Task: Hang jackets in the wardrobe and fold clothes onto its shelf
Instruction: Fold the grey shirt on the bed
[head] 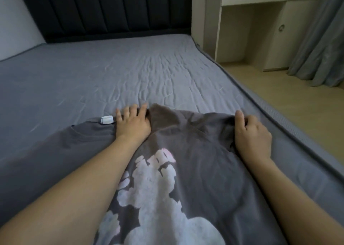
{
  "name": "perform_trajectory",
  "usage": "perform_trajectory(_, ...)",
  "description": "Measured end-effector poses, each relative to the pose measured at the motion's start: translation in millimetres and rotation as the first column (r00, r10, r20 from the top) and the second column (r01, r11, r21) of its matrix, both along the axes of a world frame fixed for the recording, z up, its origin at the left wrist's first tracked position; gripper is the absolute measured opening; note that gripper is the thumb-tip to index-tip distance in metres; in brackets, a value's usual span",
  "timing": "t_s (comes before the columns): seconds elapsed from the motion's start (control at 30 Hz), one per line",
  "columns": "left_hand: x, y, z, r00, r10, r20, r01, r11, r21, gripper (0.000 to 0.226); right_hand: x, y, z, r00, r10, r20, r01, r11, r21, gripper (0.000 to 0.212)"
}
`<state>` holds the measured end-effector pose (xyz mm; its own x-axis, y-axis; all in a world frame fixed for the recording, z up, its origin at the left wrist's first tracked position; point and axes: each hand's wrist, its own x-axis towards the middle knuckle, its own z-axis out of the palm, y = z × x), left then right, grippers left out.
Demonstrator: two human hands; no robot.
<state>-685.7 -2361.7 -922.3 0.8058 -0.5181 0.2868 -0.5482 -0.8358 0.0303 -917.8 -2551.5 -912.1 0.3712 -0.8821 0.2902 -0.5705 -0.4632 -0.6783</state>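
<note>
Pressing my flat, spread left hand [131, 122] on the dark grey printed cotton T-shirt [195, 151], I'm pinching its edge in my right hand [250, 134] on the grey-sheeted bed [93, 73].

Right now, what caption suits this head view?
Left hand flat and right hand gripping a grey printed shirt on the bed.

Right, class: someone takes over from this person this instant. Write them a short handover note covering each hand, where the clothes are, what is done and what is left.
Left hand: flat, fingers spread, pressing on the far edge of the dark grey T-shirt, beside its white tag.
Right hand: closed, its grip pinching the shirt's far edge on the right.
The shirt lies print side up on the bed, near the bed's right edge.
Done: shirt spread out, though creased near the top.
Left: fold it and put it on the wardrobe shelf. No jackets or hangers are in view.
</note>
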Motion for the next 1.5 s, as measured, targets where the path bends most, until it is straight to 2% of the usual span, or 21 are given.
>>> perform_trajectory(0.1,-10,-8,26,0.945,-0.324,0.049,0.325,0.946,-0.013,0.055,-2,-12,5,0.992,0.109,0.062,-0.117,0.983,0.145,0.021)
perform_trajectory(0.2,-30,-47,60,0.892,-0.450,-0.035,0.432,0.874,-0.225,0.054,-7,-23,13,0.886,0.161,0.435,-0.353,0.842,0.408,0.025)
perform_trajectory(0.3,-51,-84,79,0.856,-0.271,-0.440,0.318,0.947,0.036,0.033,-9,-29,22,0.717,0.082,0.692,-0.503,0.748,0.432,0.039)
perform_trajectory(0.37,-62,-97,92,0.654,-0.012,-0.756,0.214,0.962,0.170,0.039,-8,-30,29,0.599,0.053,0.799,-0.549,0.753,0.362,0.047)
perform_trajectory(0.43,-68,-104,101,0.526,0.071,-0.847,0.161,0.970,0.182,0.041,-9,-30,34,0.488,0.039,0.872,-0.546,0.793,0.271,0.052)
perform_trajectory(0.53,-65,-115,103,0.610,-0.277,-0.743,0.162,0.961,-0.225,0.017,-10,-32,42,0.371,0.047,0.927,-0.475,0.868,0.146,0.055)
perform_trajectory(0.6,-71,-117,93,0.782,-0.508,-0.361,0.203,0.756,-0.622,0.023,-11,-32,43,0.327,0.065,0.943,-0.415,0.906,0.082,0.055)
perform_trajectory(0.63,-74,-111,81,0.877,-0.472,-0.091,0.271,0.643,-0.716,0.022,-12,-30,41,0.342,0.068,0.937,-0.379,0.923,0.071,0.053)
perform_trajectory(0.67,-79,-104,70,0.923,-0.365,0.126,0.344,0.629,-0.698,0.018,-14,-28,38,0.398,0.060,0.915,-0.324,0.943,0.079,0.049)
perform_trajectory(0.73,-81,-99,42,0.919,-0.327,0.219,0.393,0.790,-0.470,0.015,-17,-29,30,0.667,0.034,0.744,-0.219,0.964,0.152,0.038)
perform_trajectory(0.8,-83,-101,27,0.925,-0.356,-0.133,0.339,0.931,-0.132,0.022,-19,-35,21,0.940,0.077,0.333,-0.179,0.941,0.288,0.024)
perform_trajectory(0.87,-87,-112,39,0.909,-0.242,-0.340,0.240,0.970,-0.050,0.045,-19,-42,16,0.987,0.160,0.004,-0.152,0.927,0.344,0.036)
perform_trajectory(0.9,-87,-119,50,0.910,-0.176,-0.375,0.168,0.984,-0.053,0.056,-18,-44,15,0.984,0.173,-0.038,-0.150,0.930,0.336,0.043)
perform_trajectory(1.0,-88,-137,78,0.847,-0.035,-0.531,0.146,0.975,0.169,0.052,-13,-47,16,0.968,0.205,0.142,-0.244,0.902,0.356,0.052)
perform_trajectory(1.07,-91,-138,94,0.592,0.041,-0.805,0.149,0.976,0.160,0.039,-12,-48,17,0.921,0.215,0.325,-0.332,0.869,0.367,0.058)
perform_trajectory(1.13,-91,-142,98,0.422,0.001,-0.907,0.115,0.992,0.054,0.034,-13,-49,19,0.847,0.161,0.507,-0.359,0.876,0.322,0.062)
perform_trajectory(1.2,-86,-151,98,0.552,-0.185,-0.813,0.148,0.981,-0.122,0.021,-16,-47,26,0.792,0.077,0.605,-0.266,0.936,0.230,0.062)
perform_trajectory(1.23,-86,-155,96,0.686,-0.291,-0.666,0.179,0.956,-0.233,0.011,-17,-46,29,0.790,0.036,0.612,-0.191,0.963,0.191,0.060)
perform_trajectory(1.3,-86,-158,91,0.873,-0.365,-0.323,0.232,0.894,-0.383,0.021,-21,-43,30,0.857,-0.022,0.515,-0.035,0.994,0.100,0.057)
perform_trajectory(1.4,-93,-146,78,0.937,-0.316,-0.150,0.261,0.917,-0.302,0.064,-19,-31,35,0.988,-0.029,0.152,0.043,0.995,-0.093,0.055)
perform_trajectory(1.5,-107,-106,46,0.949,-0.295,-0.108,0.283,0.953,-0.111,0.063,0,-10,47,0.991,0.133,-0.003,-0.127,0.939,-0.318,0.048)
